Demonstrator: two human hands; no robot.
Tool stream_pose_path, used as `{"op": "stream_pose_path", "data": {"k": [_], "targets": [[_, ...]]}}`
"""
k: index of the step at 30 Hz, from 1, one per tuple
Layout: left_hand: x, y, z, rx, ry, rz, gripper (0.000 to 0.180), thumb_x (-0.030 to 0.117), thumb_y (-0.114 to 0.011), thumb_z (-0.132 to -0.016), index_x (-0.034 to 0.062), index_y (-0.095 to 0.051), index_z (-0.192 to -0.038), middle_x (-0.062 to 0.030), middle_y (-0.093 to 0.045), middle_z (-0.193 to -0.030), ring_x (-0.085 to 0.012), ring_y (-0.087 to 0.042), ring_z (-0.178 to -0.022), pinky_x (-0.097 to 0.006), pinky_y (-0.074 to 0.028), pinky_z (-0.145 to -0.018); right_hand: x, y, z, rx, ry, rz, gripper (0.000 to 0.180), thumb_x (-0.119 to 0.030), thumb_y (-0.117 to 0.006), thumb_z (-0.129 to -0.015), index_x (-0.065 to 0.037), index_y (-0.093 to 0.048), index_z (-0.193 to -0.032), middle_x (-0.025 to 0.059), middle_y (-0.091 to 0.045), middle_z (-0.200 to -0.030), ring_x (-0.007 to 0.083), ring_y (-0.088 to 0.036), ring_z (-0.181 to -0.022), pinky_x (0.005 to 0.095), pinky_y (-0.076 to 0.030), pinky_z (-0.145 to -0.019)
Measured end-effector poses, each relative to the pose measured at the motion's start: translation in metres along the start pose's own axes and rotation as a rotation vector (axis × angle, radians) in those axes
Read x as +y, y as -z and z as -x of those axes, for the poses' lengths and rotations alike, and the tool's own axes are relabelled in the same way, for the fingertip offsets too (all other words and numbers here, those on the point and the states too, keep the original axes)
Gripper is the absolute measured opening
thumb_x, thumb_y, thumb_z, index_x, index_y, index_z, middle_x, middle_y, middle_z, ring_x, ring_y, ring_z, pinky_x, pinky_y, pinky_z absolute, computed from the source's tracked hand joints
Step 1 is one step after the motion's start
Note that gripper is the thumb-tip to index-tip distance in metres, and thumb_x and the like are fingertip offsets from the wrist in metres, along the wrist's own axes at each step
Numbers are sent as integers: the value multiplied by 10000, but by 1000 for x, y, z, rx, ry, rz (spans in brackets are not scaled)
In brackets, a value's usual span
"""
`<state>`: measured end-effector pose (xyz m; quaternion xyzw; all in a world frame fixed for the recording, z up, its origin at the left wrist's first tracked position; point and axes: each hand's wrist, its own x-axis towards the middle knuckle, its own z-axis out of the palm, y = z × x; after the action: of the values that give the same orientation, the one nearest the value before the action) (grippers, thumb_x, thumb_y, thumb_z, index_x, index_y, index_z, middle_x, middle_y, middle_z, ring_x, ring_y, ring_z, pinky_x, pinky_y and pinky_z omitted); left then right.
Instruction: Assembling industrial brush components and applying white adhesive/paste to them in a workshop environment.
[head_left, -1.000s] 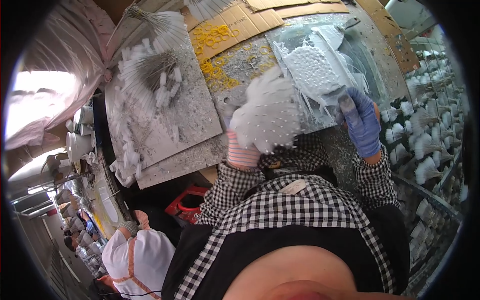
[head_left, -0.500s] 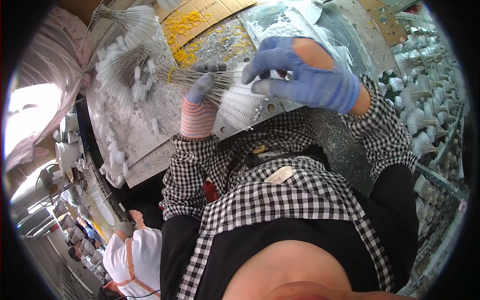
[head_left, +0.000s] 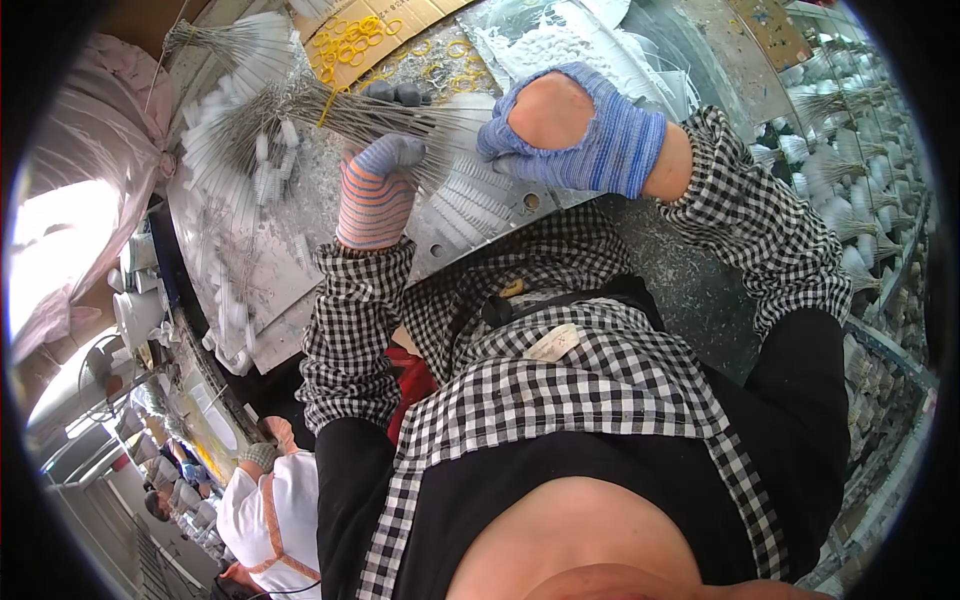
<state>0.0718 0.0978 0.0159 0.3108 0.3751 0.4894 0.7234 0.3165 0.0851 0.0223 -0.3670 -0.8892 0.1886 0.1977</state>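
Observation:
My left hand [head_left: 380, 185], in a striped glove with grey fingertips, is closed round a bundle of thin wire-handled brushes [head_left: 372, 116]. A yellow rubber band [head_left: 326, 106] circles the wire handles left of the hand. The white bristle heads fan out toward my right. Over their far end is my right hand [head_left: 575, 130], in a blue knitted glove with a hole that bares the back of the hand. Its fingers are curled downward and closed; whatever lies between them is hidden.
Loose yellow rubber bands [head_left: 360, 45] lie on cardboard at the back. More brushes [head_left: 240, 150] are heaped on the left of the worktable [head_left: 290, 300]. White paste-like material [head_left: 560, 50] covers a sheet behind my right hand. Racks of brushes [head_left: 860, 200] stand at right; a person [head_left: 270, 510] sits lower left.
My right hand has turned over, its fingers going from spread to curled at the bristle ends. The left hand has shifted slightly left with the brushes.

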Motion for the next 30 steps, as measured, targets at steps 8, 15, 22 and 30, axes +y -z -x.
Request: {"op": "stream_pose_path", "data": {"k": [8,15,22,30], "targets": [[-1,-25,-19,-46,-80,-101,580,-79,-543,-719,40,-533,-1286,-97,-590,-1244,-239,-542,-1214,-376,-452,-1068,4,9,-5,-53,-99,-158,289,-312,-663,-813,-47,-692,-925,160,-697,-835,333,-686,-818,412,-555,-780],[-3,-97,-45,-248,-188,-414,361,33,-653,-847,54,-583,-1200,-61,-626,-1108,-175,-591,-1043,-343,-446,-955,39,18,4,-17,-191,-62,355,-348,-647,-833,-85,-701,-1065,148,-711,-933,319,-691,-842,385,-560,-794],[-14,-118,-109,-498,-1110,-1806,387,151,-698,-747,86,-593,-1113,-124,-597,-1073,-303,-561,-1038,-447,-451,-923,148,-62,21,124,-214,-300,359,-389,-649,-903,-81,-690,-1083,127,-706,-1042,256,-661,-954,382,-534,-849],[-48,-114,-129,-731,-1135,-2052,340,264,-720,-742,178,-634,-1060,-56,-621,-1020,-267,-576,-1042,-431,-452,-883,170,-95,25,-23,-501,-106,531,-528,-658,-900,-94,-672,-1206,121,-697,-1173,267,-642,-1108,356,-517,-972]]}}
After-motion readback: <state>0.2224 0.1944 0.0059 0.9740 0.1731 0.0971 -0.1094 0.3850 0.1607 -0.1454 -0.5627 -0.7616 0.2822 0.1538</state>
